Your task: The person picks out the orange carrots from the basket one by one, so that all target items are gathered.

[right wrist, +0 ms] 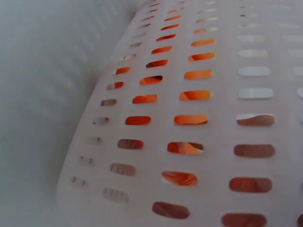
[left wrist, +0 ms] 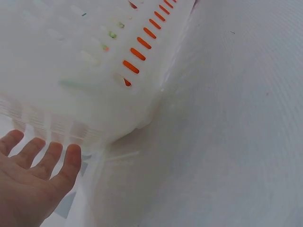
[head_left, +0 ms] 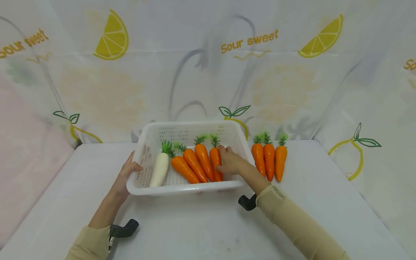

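Observation:
A white plastic basket (head_left: 195, 189) with slotted walls stands on the table. My left hand (head_left: 122, 177) grips its left side, thumb over the rim; in the left wrist view the fingers of that hand (left wrist: 35, 182) lie against the outer wall. Inside, a white radish (head_left: 160, 169) with green leaves lies at the left, beside several orange carrots (head_left: 196, 164). The rightmost carrot (head_left: 214, 159) is pinched between thumb and fingers of my right hand (head_left: 232, 162), which reaches in over the right front rim. Only the basket's slotted wall (right wrist: 168, 109), with orange behind it, fills the right wrist view.
Three more carrots (head_left: 269, 162) lie side by side on the white table (head_left: 195, 227), just right of the basket. Behind stands a curtain (head_left: 182, 83) printed with lemons. Each wrist wears a black mount (head_left: 125, 229).

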A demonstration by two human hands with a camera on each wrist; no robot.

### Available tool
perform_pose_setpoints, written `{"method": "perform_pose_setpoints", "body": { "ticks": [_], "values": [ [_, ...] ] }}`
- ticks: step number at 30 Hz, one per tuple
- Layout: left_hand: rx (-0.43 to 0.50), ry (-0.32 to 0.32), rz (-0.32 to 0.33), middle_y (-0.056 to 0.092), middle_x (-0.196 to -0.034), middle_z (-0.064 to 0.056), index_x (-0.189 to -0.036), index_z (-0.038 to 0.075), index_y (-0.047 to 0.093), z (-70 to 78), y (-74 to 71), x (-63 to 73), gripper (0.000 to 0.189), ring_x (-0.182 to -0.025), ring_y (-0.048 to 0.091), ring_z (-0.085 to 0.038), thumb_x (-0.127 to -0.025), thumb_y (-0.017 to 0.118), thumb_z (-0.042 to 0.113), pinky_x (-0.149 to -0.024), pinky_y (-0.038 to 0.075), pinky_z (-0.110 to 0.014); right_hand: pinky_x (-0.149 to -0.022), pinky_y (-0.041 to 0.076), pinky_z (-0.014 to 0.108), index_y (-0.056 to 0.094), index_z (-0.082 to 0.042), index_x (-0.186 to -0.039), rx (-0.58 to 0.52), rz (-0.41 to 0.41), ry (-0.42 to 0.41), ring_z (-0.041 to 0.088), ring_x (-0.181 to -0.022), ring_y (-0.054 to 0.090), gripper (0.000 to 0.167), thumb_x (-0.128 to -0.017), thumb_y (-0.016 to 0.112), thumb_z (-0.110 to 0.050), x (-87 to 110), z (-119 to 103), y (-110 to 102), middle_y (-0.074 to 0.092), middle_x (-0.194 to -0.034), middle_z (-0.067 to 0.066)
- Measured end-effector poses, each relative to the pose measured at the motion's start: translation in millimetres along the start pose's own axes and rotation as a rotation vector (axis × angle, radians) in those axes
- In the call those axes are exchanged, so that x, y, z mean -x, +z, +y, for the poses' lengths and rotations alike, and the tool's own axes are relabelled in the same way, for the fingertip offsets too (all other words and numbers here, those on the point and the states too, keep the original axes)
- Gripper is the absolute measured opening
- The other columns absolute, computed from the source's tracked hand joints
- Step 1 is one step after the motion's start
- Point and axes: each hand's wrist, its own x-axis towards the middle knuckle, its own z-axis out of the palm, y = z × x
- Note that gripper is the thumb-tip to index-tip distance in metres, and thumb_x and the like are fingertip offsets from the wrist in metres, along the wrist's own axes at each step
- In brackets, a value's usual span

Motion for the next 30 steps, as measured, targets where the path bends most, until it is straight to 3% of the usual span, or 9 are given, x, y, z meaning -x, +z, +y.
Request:
{"method": "perform_pose_setpoints", "body": {
  "ticks": [11, 25, 30],
  "values": [
    [-0.011, 0.022, 0.009, 0.009, -0.158, -0.015, -0.152, 0.021, 0.006, -5.4, 1.1, -2.5, 0.075, -0.143, 0.010, -0.042, -0.080, 0.028, 0.012, -0.106, 0.010, -0.067, -0.104, 0.036, 0.050, 0.009, 0.000, -0.151, 0.025, -0.023, 0.039, 0.043, -0.124, 0.048, 0.092, -0.086, 0.064, -0.034, -8.1, -3.1, 1.8, 0.024, -0.150, 0.030],
    [-0.011, 0.014, 0.014, 0.006, -0.159, -0.014, -0.152, 0.022, 0.004, -5.0, 0.1, -2.0, 0.076, -0.143, 0.008, -0.042, -0.080, 0.028, 0.014, -0.106, 0.009, -0.067, -0.102, 0.039, 0.048, 0.007, -0.001, -0.151, 0.013, -0.042, 0.034, 0.040, -0.122, 0.050, 0.095, -0.084, 0.067, -0.032, -7.3, -5.3, 2.3, 0.025, -0.149, 0.029],
    [-0.008, 0.005, 0.015, 0.006, -0.159, -0.014, -0.152, 0.023, 0.004, -4.5, 0.7, -1.4, 0.076, -0.143, 0.009, -0.041, -0.080, 0.028, 0.014, -0.106, 0.009, -0.066, -0.092, 0.045, 0.046, 0.008, -0.005, -0.152, -0.009, -0.041, 0.013, 0.036, -0.107, 0.056, 0.092, -0.083, 0.066, -0.022, -6.3, -4.7, 0.5, 0.027, -0.147, 0.029]
  ]
}}
